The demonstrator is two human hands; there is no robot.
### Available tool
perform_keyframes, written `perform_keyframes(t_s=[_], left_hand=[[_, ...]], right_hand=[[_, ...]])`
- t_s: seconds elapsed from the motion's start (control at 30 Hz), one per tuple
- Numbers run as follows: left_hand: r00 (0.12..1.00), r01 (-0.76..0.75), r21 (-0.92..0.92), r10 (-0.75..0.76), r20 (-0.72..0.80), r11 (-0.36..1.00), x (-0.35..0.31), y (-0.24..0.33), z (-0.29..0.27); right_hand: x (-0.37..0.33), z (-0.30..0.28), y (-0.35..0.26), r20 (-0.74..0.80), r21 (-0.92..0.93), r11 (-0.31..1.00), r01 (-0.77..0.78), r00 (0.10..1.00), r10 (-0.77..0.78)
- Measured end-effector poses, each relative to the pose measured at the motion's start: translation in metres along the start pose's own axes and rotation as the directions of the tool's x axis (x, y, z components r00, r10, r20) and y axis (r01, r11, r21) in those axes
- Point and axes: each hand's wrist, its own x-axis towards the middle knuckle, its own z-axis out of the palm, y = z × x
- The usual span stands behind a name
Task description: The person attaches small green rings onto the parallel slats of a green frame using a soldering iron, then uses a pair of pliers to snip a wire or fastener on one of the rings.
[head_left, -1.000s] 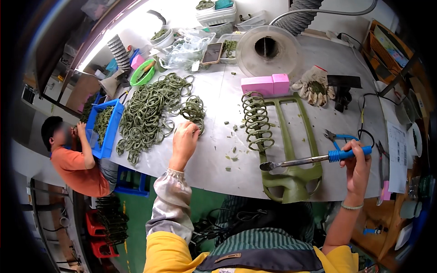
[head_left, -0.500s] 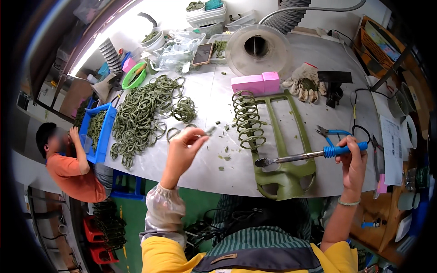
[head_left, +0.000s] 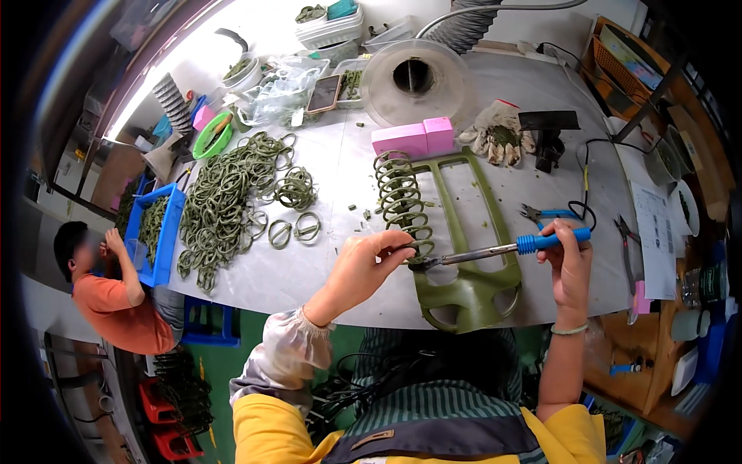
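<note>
Toward the table's near edge lies an olive-green frame (head_left: 478, 286) with long bars. A row of thin green rings (head_left: 402, 197) stands along its left bar. My left hand (head_left: 352, 274) is at the near end of this row, thumb and forefinger pinched on what looks like the nearest ring. From the right, my right hand (head_left: 570, 271) grips the blue ridged handle of a soldering iron (head_left: 487, 252). The iron's dark flat tip meets the row's near end just beside my left fingertips; whether it touches the ring is hard to tell.
Piled green rings (head_left: 232, 197) and two loose ones lie left. Behind the frame are pink blocks (head_left: 413, 139), a glove (head_left: 498, 133) and a fume hood (head_left: 417, 93). Blue-handled pliers (head_left: 545, 214) lie right. A co-worker (head_left: 116, 298) sits far left beside a blue bin (head_left: 174, 232).
My left hand has moved right and down to the near end of the ring row; a small green piece showed in its fingers before. The iron's tip has come to that spot.
</note>
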Motion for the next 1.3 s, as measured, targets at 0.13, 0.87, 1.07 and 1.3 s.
perform_keyframes(t_s=[0.13,0.87,1.07,1.3], left_hand=[[0.999,0.043,-0.014,-0.043,0.026,0.999,0.004,0.001,0.001],[0.998,0.062,-0.069,-0.06,0.031,0.996,0.009,0.002,-0.011],[0.866,0.321,0.715,0.115,-0.487,0.621,0.004,-0.111,-0.058],[0.896,0.32,0.642,-0.001,-0.444,0.697,-0.018,-0.134,-0.071]], right_hand=[[0.004,-0.001,0.009,-0.001,0.039,0.999,-0.025,1.0,0.025],[0.001,-0.019,-0.02,-0.031,-0.037,0.997,0.062,0.998,-0.064],[-0.003,-0.016,-0.023,0.015,-0.026,0.998,0.054,0.998,-0.054],[-0.004,-0.017,-0.027,0.009,-0.029,0.998,0.059,0.998,-0.058]])
